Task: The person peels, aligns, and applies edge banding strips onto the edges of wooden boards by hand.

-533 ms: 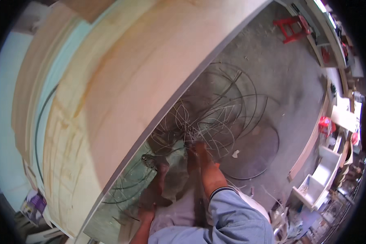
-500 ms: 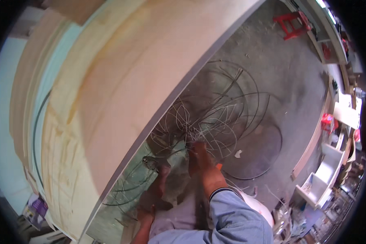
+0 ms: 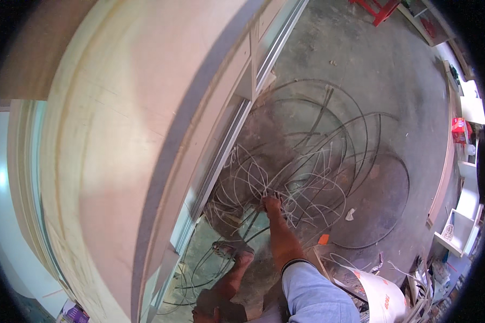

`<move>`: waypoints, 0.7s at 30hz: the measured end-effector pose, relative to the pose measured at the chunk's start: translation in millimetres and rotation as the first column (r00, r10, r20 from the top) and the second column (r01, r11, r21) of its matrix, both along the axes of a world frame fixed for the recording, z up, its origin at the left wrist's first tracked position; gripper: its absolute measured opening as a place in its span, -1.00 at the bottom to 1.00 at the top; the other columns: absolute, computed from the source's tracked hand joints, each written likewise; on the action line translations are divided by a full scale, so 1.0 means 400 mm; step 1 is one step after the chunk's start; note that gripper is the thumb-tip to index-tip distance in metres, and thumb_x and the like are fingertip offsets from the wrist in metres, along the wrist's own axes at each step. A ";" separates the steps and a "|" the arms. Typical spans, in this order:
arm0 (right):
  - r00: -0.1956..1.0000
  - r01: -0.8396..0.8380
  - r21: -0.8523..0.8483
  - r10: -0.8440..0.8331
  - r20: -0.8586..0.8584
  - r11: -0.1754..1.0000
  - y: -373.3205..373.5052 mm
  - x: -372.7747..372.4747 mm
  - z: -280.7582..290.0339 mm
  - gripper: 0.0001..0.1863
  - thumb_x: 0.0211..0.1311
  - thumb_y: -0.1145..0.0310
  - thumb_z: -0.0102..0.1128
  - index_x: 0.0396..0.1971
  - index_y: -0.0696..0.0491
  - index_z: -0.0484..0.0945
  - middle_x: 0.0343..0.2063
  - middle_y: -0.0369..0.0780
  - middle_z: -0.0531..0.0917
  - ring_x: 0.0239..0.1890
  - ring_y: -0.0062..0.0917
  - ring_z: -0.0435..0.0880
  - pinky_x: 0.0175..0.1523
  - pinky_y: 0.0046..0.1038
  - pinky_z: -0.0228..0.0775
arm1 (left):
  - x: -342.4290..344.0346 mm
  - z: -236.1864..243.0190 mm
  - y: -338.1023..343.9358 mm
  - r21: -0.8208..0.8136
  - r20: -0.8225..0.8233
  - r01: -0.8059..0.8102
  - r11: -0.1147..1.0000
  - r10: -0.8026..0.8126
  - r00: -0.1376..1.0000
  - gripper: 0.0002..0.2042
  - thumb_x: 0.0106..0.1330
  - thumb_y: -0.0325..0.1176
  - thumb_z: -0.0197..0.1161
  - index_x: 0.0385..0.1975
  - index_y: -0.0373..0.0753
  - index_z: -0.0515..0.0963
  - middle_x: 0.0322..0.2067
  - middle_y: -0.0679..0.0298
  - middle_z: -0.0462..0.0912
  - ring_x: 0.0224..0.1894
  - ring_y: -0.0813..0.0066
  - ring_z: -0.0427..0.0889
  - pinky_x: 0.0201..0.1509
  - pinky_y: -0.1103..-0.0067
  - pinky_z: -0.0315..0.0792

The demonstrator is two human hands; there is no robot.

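A loose tangle of thin pale wires (image 3: 320, 185) and thicker dark cables (image 3: 355, 141) spreads over the floor ahead of me. My right arm reaches down to it, and my right hand (image 3: 272, 202) is closed around the middle of the wire bunch, where the strands come together. Part of the grip is hidden by the back of the hand. Low in the picture, my left hand (image 3: 206, 313) is by my bent knee, dim and partly cut off, so its fingers are unclear. My sandalled foot (image 3: 237, 251) stands beside more dark cable.
A large wooden panel stack (image 3: 129, 134) rises close on my left, over a cabinet frame with rails (image 3: 237, 124). A white bucket (image 3: 380, 296) stands at lower right near an orange scrap (image 3: 323, 239). A red stool (image 3: 380, 9) and white drawer boxes (image 3: 458, 229) line the far and right sides.
The view has shifted, showing more of the cabinet frame and the white bucket. My right hand stays at the wire bunch, while my left hand sits lower in the picture.
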State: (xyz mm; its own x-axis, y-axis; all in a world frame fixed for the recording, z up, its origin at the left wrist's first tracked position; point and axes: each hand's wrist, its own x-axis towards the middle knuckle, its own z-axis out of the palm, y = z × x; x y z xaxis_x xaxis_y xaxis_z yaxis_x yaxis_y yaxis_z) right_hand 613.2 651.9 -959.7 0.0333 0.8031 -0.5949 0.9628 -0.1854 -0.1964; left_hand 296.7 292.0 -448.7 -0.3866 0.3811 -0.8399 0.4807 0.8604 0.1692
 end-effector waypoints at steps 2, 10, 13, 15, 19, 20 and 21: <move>0.911 0.385 -0.185 -0.404 -0.084 0.904 -0.145 -0.431 0.123 -0.55 0.03 0.01 0.20 -0.17 0.00 0.63 -0.09 -0.04 0.61 -0.07 -0.06 0.58 0.01 -0.10 0.41 | -0.103 0.020 -0.106 -0.150 -0.237 0.039 0.988 -0.074 0.969 -0.10 0.11 0.40 0.04 0.24 -0.31 0.26 0.15 -0.10 0.39 0.15 -0.07 0.41 0.21 0.28 0.31; 0.222 0.721 -0.346 -0.674 -0.705 0.600 0.004 -0.418 0.953 -0.60 0.19 0.12 0.18 -0.30 0.21 0.61 -0.45 -0.14 0.68 -0.42 -0.39 0.64 -0.30 -0.38 0.47 | -0.104 0.075 0.015 0.092 -0.107 0.265 0.960 -0.255 0.961 -0.28 0.15 0.12 0.20 0.08 -0.43 0.33 0.01 -0.18 0.43 0.05 -0.13 0.46 0.10 0.20 0.38; 0.157 0.550 -0.502 -0.673 -0.723 0.668 0.101 -0.402 1.363 -0.66 0.28 0.14 0.13 -0.30 0.17 0.61 -0.48 -0.22 0.66 -0.56 -0.63 0.54 -0.43 -0.58 0.37 | -0.078 0.198 0.245 0.493 -0.039 0.177 0.852 -0.182 0.983 -0.35 0.18 0.06 0.23 0.04 -0.43 0.39 -0.02 -0.18 0.46 0.04 -0.11 0.47 0.09 0.20 0.38; -0.013 0.483 -0.591 -0.670 -0.742 0.646 0.133 -0.409 1.680 -0.70 0.28 0.14 0.14 -0.35 0.11 0.58 -0.47 -0.25 0.65 -0.66 -0.65 0.44 -0.53 -0.56 0.26 | -0.042 0.364 0.449 0.746 0.038 0.058 0.663 -0.130 0.991 -0.39 0.23 0.06 0.19 0.05 -0.39 0.42 -0.02 -0.14 0.48 0.07 -0.07 0.47 0.13 0.26 0.37; -0.134 0.344 -0.571 -0.563 -0.816 0.745 0.145 -0.510 2.193 -0.67 0.29 0.11 0.13 -0.36 0.11 0.58 -0.48 -0.25 0.65 -0.68 -0.66 0.44 -0.57 -0.58 0.26 | -0.067 0.793 0.663 0.820 0.347 -0.250 0.515 -0.099 0.933 -0.56 0.36 -0.04 0.10 -0.06 -0.35 0.48 -0.20 0.05 0.59 -0.13 0.20 0.59 -0.04 0.43 0.43; -0.075 0.324 -0.459 -0.461 -0.884 0.827 0.146 -0.528 2.299 -0.68 0.30 0.12 0.11 -0.37 0.11 0.58 -0.47 -0.25 0.65 -0.69 -0.66 0.44 -0.59 -0.58 0.25 | -0.083 0.851 0.676 0.836 0.341 -0.253 0.487 -0.100 0.935 -0.56 0.36 -0.04 0.10 -0.06 -0.35 0.48 -0.20 0.05 0.59 -0.13 0.20 0.59 -0.04 0.43 0.43; -0.016 0.307 -0.336 -0.349 -0.937 0.890 0.157 -0.532 2.393 -0.68 0.32 0.13 0.08 -0.37 0.11 0.58 -0.47 -0.24 0.65 -0.70 -0.66 0.44 -0.61 -0.58 0.24 | -0.098 0.898 0.683 0.757 0.553 -0.419 0.501 -0.152 0.819 -0.64 0.39 -0.09 0.09 -0.14 -0.32 0.50 -0.31 0.18 0.59 -0.25 0.38 0.56 -0.14 0.52 0.41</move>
State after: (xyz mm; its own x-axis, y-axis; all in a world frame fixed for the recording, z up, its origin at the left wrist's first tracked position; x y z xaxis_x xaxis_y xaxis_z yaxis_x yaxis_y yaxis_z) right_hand 400.5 714.5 -2.4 -0.3201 0.8778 -0.3564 -0.2595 -0.4431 -0.8581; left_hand 257.6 565.1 -89.3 -0.1466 0.9652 -0.2163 -0.0331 0.2138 0.9763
